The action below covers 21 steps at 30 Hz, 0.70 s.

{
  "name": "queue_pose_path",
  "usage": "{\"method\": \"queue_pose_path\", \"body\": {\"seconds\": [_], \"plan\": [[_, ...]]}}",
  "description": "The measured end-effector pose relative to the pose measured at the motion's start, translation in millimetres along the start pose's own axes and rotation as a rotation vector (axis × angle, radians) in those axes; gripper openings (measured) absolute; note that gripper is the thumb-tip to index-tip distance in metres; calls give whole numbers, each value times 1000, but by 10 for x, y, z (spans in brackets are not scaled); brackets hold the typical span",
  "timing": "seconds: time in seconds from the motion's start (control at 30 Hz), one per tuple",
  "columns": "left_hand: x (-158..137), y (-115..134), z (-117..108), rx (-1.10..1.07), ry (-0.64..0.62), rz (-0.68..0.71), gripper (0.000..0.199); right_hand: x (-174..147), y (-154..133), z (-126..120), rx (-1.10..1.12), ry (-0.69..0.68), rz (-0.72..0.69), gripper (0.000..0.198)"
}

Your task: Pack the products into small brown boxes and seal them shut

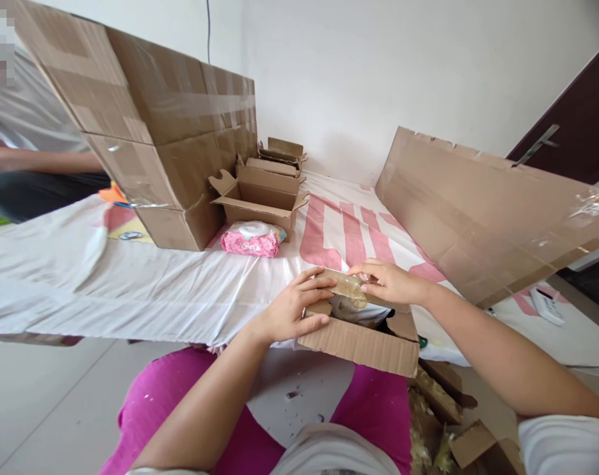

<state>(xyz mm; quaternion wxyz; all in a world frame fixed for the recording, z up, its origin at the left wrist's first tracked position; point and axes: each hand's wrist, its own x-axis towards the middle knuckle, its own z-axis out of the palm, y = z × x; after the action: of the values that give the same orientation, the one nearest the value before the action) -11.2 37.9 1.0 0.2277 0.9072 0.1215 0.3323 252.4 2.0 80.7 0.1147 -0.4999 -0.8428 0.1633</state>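
Note:
A small cardboard box (363,344) sits at the near edge of the cloth-covered table, its near flap hanging down over my lap. Inside it shows a grey-and-white wrapped item (361,312), mostly hidden by the box walls. A strip of yellowish tape (346,285) clings to the far flap. My left hand (299,305) lies across the box's left corner with fingers stretched over the flap and the thumb on the near side. On the far flap beside the tape, my right hand (386,280) rests with fingers bent and apart; whether it touches the tape I cannot tell.
Stacked taped cartons (181,132) stand on the left, beside several open boxes (260,198). A pink wipes pack (253,239) lies before them. A large cardboard sheet (482,211) leans at right, near a white device (547,305). Torn cardboard (472,443) litters the floor. Another person (27,125) sits far left.

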Motion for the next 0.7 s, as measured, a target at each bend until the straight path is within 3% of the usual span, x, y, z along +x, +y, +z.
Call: {"method": "queue_pose_path", "body": {"seconds": [0.07,0.2,0.37,0.57,0.7], "plan": [[-3,-4,4,-6,4,1,42,18,13,-32,16,-10,2,42],[-5,-15,9,-10,6,6,42,-71,-37,-41,20,3,-53,26],[10,-17,6,-6,5,4,40,-213,-152,54,-204,73,-119,10],[9,-22,20,21,12,0,41,-151,-78,117,-306,96,-222,16],[16,-11,31,51,19,-17,43,-129,-66,162,-398,137,-198,16]]}}
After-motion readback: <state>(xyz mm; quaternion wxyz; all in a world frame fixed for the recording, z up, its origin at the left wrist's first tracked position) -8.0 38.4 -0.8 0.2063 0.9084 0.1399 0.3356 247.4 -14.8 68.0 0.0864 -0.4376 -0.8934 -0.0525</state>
